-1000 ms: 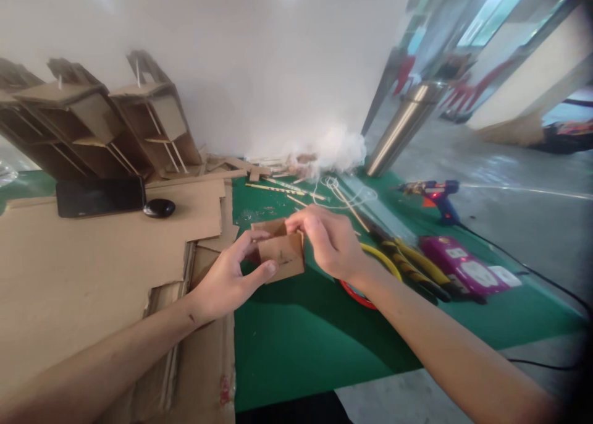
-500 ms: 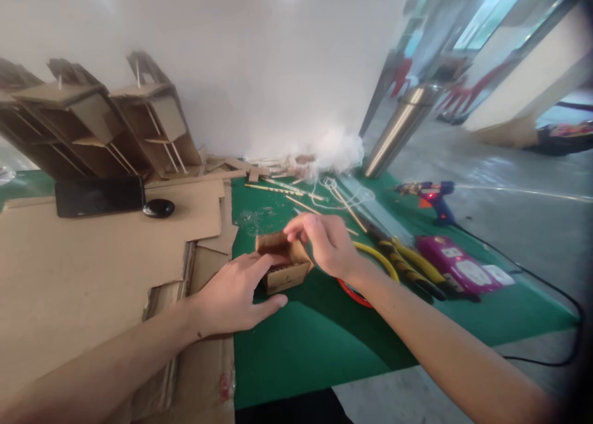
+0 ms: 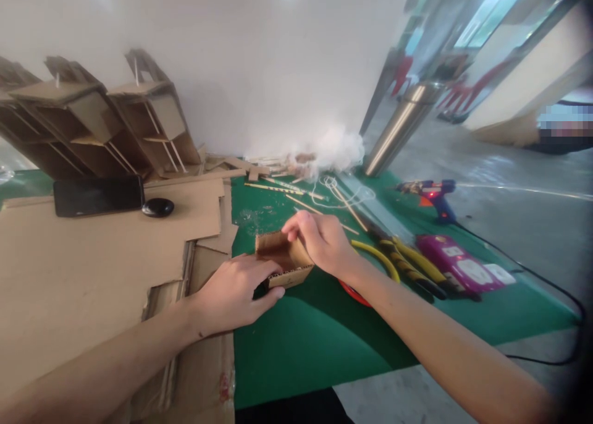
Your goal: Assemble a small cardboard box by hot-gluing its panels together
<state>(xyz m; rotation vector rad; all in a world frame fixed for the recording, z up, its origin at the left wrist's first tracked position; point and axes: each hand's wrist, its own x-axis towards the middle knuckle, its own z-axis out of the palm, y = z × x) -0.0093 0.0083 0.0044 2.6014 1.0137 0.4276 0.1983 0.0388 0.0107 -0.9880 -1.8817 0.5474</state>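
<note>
A small open cardboard box (image 3: pixel 293 277) sits on the green tabletop (image 3: pixel 296 356) in front of me. My left hand (image 3: pixel 238 288) grips its left end, fingers reaching over the wall and the thumb low on the near side. At the far right corner, my right hand (image 3: pixel 322 241) pinches the upper edge of the right wall, fingers curled. The inside of the box shows brown card, and part of its left end is hidden by my left hand.
Cardboard sheets (image 3: pixel 92 257) cover the left side, bearing a black phone (image 3: pixel 99 195) and a black earbud case (image 3: pixel 158 207). Cardboard shelf units (image 3: pixel 152 124) stand behind. To the right are yellow-handled pliers (image 3: pixel 412 266), a purple power strip (image 3: pixel 458 263), a glue gun (image 3: pixel 433 195) and a steel flask (image 3: pixel 403 127).
My left hand's fingers have drawn back from inside the box towards its left end, and its thumb has moved closer to the near wall. The right hand has barely shifted.
</note>
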